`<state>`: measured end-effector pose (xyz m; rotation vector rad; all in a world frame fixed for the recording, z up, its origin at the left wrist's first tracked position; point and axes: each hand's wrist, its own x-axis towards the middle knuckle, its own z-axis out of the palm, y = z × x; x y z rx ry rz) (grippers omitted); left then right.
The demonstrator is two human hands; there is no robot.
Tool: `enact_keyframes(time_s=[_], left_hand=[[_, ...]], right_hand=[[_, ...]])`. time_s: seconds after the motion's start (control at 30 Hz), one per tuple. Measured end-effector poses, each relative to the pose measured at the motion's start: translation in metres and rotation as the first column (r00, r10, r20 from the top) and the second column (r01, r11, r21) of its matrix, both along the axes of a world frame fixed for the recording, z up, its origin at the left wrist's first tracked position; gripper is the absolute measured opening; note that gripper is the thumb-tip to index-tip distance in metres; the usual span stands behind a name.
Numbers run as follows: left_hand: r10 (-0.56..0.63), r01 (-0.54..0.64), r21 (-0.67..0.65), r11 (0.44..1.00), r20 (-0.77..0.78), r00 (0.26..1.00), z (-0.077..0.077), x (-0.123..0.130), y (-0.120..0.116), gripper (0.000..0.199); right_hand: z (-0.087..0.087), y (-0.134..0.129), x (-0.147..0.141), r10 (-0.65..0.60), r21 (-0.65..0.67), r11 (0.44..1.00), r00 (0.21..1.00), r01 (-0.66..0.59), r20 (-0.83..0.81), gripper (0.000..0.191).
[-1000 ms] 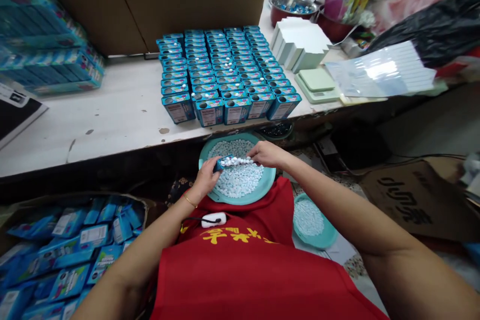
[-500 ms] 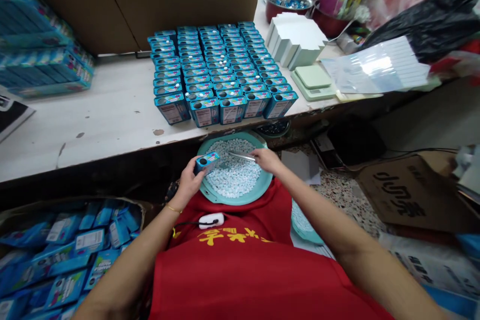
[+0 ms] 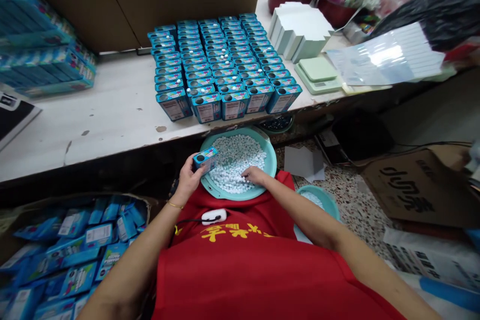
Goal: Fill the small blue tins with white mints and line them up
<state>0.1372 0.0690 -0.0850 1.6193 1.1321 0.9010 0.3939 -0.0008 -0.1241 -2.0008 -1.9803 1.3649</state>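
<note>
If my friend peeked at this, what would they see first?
Probably the rows of blue boxes standing packed together on the white table. Next, perhaps, the teal bowl of white pellets below the table's edge, with the right hand at the pellets and the left hand holding a single blue box.

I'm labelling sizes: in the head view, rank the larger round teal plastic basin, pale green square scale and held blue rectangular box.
1. Larger teal basin
2. Pale green scale
3. Held blue box

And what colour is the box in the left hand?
The box is mostly blue, as the head view shows.
</note>
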Motion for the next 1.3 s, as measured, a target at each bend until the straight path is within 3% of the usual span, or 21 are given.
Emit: enact_keyframes(time_s=[0.13, 0.3, 0.4, 0.5, 0.63, 0.8, 0.87, 0.93, 1.07, 1.13, 1.2, 1.3], left_hand=[[0.01, -0.009, 0.014, 1.0, -0.02, 1.0, -0.001, 0.002, 0.0, 0.045], [-0.054, 0.059, 0.052, 0.997, -0.102, 0.993, 0.002, 0.015, -0.001, 0.042], [-0.093, 0.113, 0.109, 0.988, -0.173, 0.98, 0.002, 0.024, -0.002, 0.041], [-0.128, 0.174, 0.186, 0.967, -0.236, 0.963, 0.002, 0.031, -0.001, 0.042], [-0.156, 0.224, 0.231, 0.947, -0.28, 0.947, 0.0, 0.035, -0.002, 0.044], [-0.138, 0.2, 0.209, 0.957, -0.276, 0.951, -0.005, 0.032, -0.002, 0.046], [-0.105, 0.156, 0.189, 0.969, -0.252, 0.962, -0.007, 0.029, -0.002, 0.046], [-0.083, 0.122, 0.171, 0.978, -0.221, 0.972, -0.007, 0.024, -0.001, 0.044], [-0.055, 0.075, 0.122, 0.99, -0.159, 0.986, -0.002, 0.014, -0.001, 0.041], [-0.023, 0.037, 0.104, 0.994, -0.134, 0.991, 0.001, 0.009, -0.003, 0.04], [0.008, 0.003, 0.09, 0.996, -0.113, 0.994, 0.002, 0.005, -0.005, 0.04], [0.041, -0.036, 0.067, 0.997, -0.083, 0.996, 0.003, 0.001, -0.008, 0.042]], right_hand=[[0.03, -0.002, 0.018, -0.114, -0.006, 0.994, 0.99, 0.114, -0.08, 0.031], [0.09, 0.006, 0.029, -0.282, -0.053, 0.959, 0.907, 0.279, -0.314, 0.034], [0.123, 0.019, 0.024, -0.17, 0.025, 0.983, 0.96, 0.179, -0.222, 0.034], [0.151, 0.033, 0.013, 0.013, 0.137, 0.99, 1.0, -0.014, 0.013, 0.031], [0.178, 0.049, -0.012, 0.164, 0.176, 0.958, 0.938, -0.225, 0.307, 0.033], [0.202, 0.054, -0.025, 0.191, 0.126, 0.954, 0.876, -0.272, 0.444, 0.034], [0.199, 0.049, -0.013, 0.184, 0.163, 0.947, 0.886, -0.276, 0.426, 0.032], [0.18, 0.042, 0.007, 0.142, 0.213, 0.949, 0.917, -0.233, 0.373, 0.031], [0.103, 0.028, 0.029, -0.082, 0.213, 0.977, 0.94, 0.01, 0.331, 0.034], [0.062, 0.02, 0.017, -0.12, 0.168, 0.984, 0.912, 0.057, 0.393, 0.039], [0.031, 0.012, -0.004, -0.086, 0.135, 0.99, 0.917, 0.035, 0.389, 0.039], [0.009, 0.001, -0.031, 0.003, 0.099, 0.994, 0.952, -0.035, 0.307, 0.031]])
